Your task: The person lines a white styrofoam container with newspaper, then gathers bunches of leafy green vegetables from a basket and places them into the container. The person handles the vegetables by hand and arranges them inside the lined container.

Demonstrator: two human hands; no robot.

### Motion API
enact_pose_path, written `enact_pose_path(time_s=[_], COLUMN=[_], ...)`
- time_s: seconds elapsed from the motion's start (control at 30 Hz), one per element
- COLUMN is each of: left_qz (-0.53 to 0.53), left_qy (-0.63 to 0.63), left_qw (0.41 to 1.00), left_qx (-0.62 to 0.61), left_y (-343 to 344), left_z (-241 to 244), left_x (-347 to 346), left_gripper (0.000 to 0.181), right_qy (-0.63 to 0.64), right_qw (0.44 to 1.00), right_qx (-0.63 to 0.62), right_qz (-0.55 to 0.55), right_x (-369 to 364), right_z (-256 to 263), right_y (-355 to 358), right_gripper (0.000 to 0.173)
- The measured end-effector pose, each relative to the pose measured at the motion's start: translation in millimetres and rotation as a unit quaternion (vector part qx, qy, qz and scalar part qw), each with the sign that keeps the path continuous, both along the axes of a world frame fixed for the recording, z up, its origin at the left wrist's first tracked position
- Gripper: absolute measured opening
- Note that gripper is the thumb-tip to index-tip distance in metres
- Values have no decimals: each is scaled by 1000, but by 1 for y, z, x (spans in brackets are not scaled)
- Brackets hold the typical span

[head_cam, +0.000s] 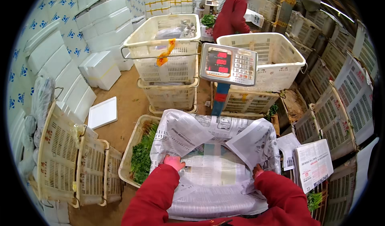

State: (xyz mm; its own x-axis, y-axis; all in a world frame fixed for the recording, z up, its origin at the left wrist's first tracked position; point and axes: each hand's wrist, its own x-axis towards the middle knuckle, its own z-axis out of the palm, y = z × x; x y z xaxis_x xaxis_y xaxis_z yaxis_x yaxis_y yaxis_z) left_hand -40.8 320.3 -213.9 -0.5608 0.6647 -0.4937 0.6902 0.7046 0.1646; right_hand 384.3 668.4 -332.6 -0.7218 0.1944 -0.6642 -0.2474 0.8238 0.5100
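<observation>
Sheets of newspaper [215,168] line a crate right in front of me, draped over its rim and folded inward at the far corners. My left hand [174,162] grips the paper at the left side, its fingers curled. At the right side, my right hand [257,170] touches the lining, with most of it hidden by the red sleeve and paper. Beyond the far rim stands a digital scale display [228,64] on a blue post [221,98], its red digits lit. A crate of leafy greens [143,156] sits against the left side of the lined crate.
A folded newspaper stack [314,162] lies at right, above more greens [314,201]. Stacked plastic crates [164,66] stand ahead; others [58,153] rise at left. White foam boxes [100,69] line the wall, and a foam lid [103,112] lies on the floor. Another person [231,13] works behind.
</observation>
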Motion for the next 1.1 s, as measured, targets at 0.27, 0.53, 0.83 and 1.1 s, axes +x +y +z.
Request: enact_pose_path(time_s=[0.27, 0.53, 0.83, 1.1], left_qz=[-23, -3, 147, 390], left_qy=[-246, -447, -592, -520], left_qw=[943, 832, 729, 694], left_qx=[222, 329, 312, 309], left_y=[19, 117, 291, 340], left_z=[29, 195, 113, 55], left_x=[31, 200, 495, 527], left_gripper=[40, 39, 69, 87], right_qy=[207, 550, 672, 491], right_qw=[883, 658, 623, 759], right_qx=[-360, -417, -153, -195], right_qz=[-219, -302, -369, -381], right_x=[-58, 61, 221, 155], right_z=[183, 364, 301, 258], right_y=[-63, -27, 141, 193], right_gripper=[48, 47, 52, 59])
